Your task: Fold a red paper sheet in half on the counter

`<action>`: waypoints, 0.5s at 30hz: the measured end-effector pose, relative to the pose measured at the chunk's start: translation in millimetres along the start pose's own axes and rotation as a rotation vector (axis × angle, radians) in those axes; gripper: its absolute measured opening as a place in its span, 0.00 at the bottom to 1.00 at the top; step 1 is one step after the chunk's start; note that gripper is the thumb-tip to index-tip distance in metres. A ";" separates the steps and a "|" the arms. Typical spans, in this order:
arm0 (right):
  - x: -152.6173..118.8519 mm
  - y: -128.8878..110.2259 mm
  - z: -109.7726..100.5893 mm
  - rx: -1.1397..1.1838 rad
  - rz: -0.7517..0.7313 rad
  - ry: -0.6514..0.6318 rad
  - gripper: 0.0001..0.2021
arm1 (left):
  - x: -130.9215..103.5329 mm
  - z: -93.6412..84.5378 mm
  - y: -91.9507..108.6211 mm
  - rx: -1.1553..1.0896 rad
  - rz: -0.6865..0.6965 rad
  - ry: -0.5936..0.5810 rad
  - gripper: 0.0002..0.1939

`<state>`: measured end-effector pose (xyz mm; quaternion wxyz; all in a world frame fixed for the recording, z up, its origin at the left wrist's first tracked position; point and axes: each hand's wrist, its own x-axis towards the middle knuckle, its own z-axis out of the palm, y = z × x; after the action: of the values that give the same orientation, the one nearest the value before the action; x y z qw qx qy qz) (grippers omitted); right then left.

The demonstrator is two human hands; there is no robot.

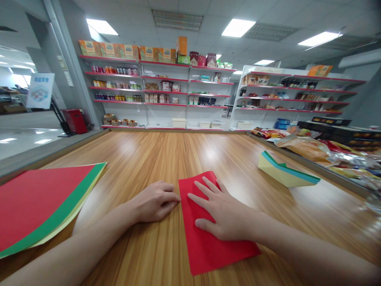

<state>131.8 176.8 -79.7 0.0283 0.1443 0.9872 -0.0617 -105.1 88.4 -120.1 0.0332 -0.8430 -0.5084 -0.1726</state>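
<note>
Head view: your right hand (218,208) lies spread, gripping nothing, apparently keeping the red sheet (208,254) flat, well inside the counter's (154,159) far edge; your left hand (156,201) curls at the sheet's left edge, perhaps steadying it, any pinch unclear.

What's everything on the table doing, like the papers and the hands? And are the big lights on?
Red paper: lying on the table; folded or single, hard to tell
Right hand: spread on the red paper
Left hand: curled, by its left edge
Paper stack: overlapping, colours fanned
Paper boat: folded
Ceiling lights: on
</note>
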 end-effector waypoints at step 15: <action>1.0 1.2 2.0 -0.015 0.008 0.026 0.33 | -0.2 -1.5 1.3 -0.012 0.017 -0.004 0.13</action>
<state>131.3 178.0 -82.0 0.0166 0.1490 0.9873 -0.0520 -104.4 87.3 -118.6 0.0287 -0.8477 -0.5003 -0.1739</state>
